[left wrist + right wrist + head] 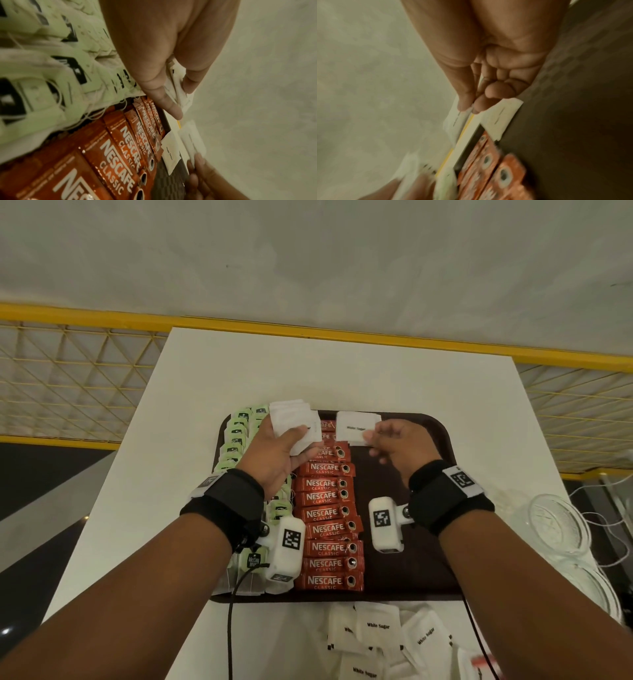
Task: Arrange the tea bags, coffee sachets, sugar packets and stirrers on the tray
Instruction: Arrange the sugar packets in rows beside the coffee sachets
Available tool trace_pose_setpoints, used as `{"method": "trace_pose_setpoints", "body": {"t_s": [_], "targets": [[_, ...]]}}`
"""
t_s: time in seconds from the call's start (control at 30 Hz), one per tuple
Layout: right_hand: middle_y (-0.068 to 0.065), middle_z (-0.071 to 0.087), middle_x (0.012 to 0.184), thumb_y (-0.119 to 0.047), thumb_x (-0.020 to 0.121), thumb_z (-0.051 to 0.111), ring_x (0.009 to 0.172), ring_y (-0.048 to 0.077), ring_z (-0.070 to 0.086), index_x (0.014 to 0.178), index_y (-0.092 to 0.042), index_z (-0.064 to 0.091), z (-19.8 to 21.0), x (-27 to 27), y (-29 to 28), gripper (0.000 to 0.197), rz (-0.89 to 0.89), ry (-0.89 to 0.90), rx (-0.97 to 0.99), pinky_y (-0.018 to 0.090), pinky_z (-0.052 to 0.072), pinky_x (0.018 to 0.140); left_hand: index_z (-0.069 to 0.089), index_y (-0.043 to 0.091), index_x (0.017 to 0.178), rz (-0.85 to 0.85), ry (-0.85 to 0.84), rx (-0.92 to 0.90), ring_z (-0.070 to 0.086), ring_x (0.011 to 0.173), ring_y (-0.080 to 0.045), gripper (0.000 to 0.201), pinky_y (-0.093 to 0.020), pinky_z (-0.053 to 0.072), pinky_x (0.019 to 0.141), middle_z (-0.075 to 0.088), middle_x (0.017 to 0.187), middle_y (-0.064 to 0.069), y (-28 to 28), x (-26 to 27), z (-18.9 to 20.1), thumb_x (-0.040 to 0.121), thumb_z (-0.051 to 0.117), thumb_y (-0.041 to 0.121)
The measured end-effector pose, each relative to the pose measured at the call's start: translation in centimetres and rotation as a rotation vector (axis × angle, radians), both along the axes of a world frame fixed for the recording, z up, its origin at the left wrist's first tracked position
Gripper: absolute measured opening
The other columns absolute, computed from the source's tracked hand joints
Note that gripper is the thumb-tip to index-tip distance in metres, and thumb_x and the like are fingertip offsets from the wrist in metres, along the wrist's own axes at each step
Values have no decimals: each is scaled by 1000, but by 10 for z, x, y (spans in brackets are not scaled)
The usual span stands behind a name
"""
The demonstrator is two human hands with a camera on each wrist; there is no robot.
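A brown tray (pixel 424 542) lies on the white table. Green tea bags (pixel 236 436) fill its left column and red coffee sachets (pixel 327 530) run down the middle. My left hand (pixel 294 440) grips a stack of white sugar packets (pixel 291 419) over the far end of the sachet row; the stack (pixel 176 86) also shows in the left wrist view. My right hand (pixel 371 438) pinches one sugar packet (pixel 356 424) just above another packet (pixel 498 119) lying on the tray's far end. Thumb and forefinger (pixel 464 104) hold the pinched packet's edge. I see no stirrers.
Several loose sugar packets (pixel 376 628) lie on the table in front of the tray. Glass bowls (pixel 555 525) stand at the right edge, with white cables beside them. The tray's right half (pixel 394 474) is bare brown surface. A yellow railing (pixel 102 320) runs behind the table.
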State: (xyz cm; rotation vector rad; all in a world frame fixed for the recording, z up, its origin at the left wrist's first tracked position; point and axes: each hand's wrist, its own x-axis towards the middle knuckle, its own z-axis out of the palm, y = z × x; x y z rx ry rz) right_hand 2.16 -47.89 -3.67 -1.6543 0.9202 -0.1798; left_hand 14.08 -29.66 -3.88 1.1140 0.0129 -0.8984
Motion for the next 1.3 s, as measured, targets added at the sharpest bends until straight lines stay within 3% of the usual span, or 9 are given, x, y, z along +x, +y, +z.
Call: {"method": "trace_pose_setpoints", "body": {"t_s": [0.27,0.4,0.57,0.67,0.77,0.87,1.0,1.13,1.3], "targets": [[1,65,81,-21,87,72,57,10,52,92,-13,66,-21,-7,-20,11,-50,194,-129,22,46,55,44,15,137,10,47,12,60,117,-39,43,-35,60,79,53,136,-17,4,0,-1,97,53,4],[1,66,81,-24,84,74,63,10,55,80,-14,67,-26,1,-22,13,-34,247,-221,29,53,70,46,15,133,-1,103,-14,59,119,-40,37,-36,61,78,55,134,-17,4,-4,0,98,46,5],[2,66,86,-32,82,75,70,12,56,88,-11,66,-30,5,-23,23,-20,380,-330,32,53,76,44,16,138,-35,68,23,63,113,-37,41,-40,60,84,56,133,-16,1,-6,1,99,48,3],[0,61,82,-39,85,69,74,13,55,91,-10,61,-18,5,-16,31,-38,309,-443,38,52,83,43,16,139,-65,27,39,70,103,-32,45,-40,59,86,60,130,-16,0,-9,0,98,52,3],[-1,65,88,-50,88,63,80,12,59,94,-10,64,11,11,6,40,172,167,-368,27,49,73,45,18,138,-83,-12,35,71,101,-29,46,-39,59,87,62,128,-13,-3,-11,-1,96,56,2],[-3,68,85,-40,86,70,69,6,60,95,-14,66,24,17,21,28,311,82,-190,17,44,59,50,19,132,-125,-64,27,68,108,-32,41,-40,58,89,64,127,-12,-6,-16,1,95,58,2],[1,66,76,-21,85,73,61,7,58,88,-16,63,17,10,15,12,175,4,-34,19,46,54,48,15,134,-134,-54,42,70,101,-33,39,-37,59,85,66,123,-16,-7,-18,5,98,57,9],[1,65,81,-17,87,70,62,8,56,96,-13,64,6,-9,-3,12,29,32,30,21,46,54,43,18,139,-76,51,42,69,104,-36,39,-37,60,82,61,127,-19,1,-12,6,101,51,13],[1,65,77,-15,88,70,56,9,51,88,-12,64,-12,-22,-16,7,2,161,-18,20,43,49,41,16,142,-80,83,25,69,104,-38,40,-40,59,85,58,130,-21,9,-9,5,102,43,12]]}}
